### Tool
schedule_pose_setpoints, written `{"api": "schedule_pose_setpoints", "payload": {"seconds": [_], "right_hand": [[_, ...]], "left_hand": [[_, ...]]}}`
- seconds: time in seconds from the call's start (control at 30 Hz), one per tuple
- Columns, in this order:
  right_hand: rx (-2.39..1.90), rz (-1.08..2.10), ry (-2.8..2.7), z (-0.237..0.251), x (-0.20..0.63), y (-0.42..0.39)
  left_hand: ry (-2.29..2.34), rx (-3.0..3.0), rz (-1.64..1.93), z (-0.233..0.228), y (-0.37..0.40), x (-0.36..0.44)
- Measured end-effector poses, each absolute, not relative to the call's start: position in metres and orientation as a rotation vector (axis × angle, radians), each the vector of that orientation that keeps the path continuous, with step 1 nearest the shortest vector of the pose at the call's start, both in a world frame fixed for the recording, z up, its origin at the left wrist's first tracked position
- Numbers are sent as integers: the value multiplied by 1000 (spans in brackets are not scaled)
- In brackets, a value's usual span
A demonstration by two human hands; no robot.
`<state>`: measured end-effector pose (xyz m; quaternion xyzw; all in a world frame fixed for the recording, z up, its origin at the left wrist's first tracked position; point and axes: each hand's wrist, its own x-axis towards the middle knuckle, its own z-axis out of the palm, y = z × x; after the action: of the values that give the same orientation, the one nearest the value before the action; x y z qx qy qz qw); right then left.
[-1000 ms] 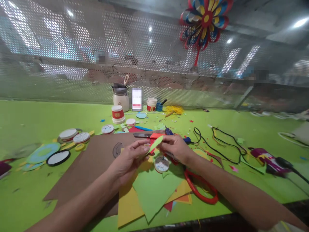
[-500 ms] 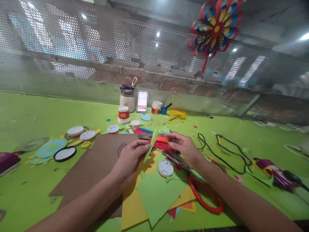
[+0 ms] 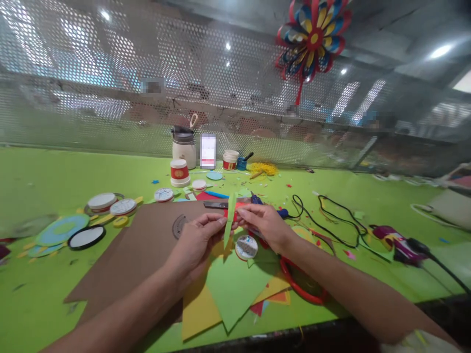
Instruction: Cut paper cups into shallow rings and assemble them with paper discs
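Both hands pinch a narrow green foam strip (image 3: 230, 218) that stands nearly upright above the table. My left hand (image 3: 196, 242) holds its lower part, my right hand (image 3: 265, 225) grips its upper side. Below them lie green (image 3: 235, 289) and yellow foam sheets (image 3: 196, 309), a small round white lid (image 3: 246, 247) and red-handled scissors (image 3: 301, 287). A brown board (image 3: 140, 250) lies under my left forearm.
Round lids and foam rings (image 3: 88, 220) sit at the left. White jars (image 3: 180, 171), a phone (image 3: 208, 150) and cups stand by the perforated metal screen. A black cord (image 3: 331, 220) and a glue gun (image 3: 395, 242) lie to the right. A paper pinwheel (image 3: 312, 39) hangs above.
The green strip has turned from slanted to nearly upright. My right hand moved back onto it after lifting off half a second ago. The view shifted slightly.
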<state>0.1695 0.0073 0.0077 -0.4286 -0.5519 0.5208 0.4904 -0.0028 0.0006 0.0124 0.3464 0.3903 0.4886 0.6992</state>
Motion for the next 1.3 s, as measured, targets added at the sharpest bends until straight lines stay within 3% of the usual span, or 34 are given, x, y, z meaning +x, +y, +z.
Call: {"api": "schedule_pose_setpoints", "payload": {"seconds": [0.43,1.3], "right_hand": [[-1066,1373,-1397,13,171,1],[-1142,1498,-1475,4,165,-10]], "left_hand": [[840,881,915,8,-3,-3],[953,905,1034,9,4,-3]]}}
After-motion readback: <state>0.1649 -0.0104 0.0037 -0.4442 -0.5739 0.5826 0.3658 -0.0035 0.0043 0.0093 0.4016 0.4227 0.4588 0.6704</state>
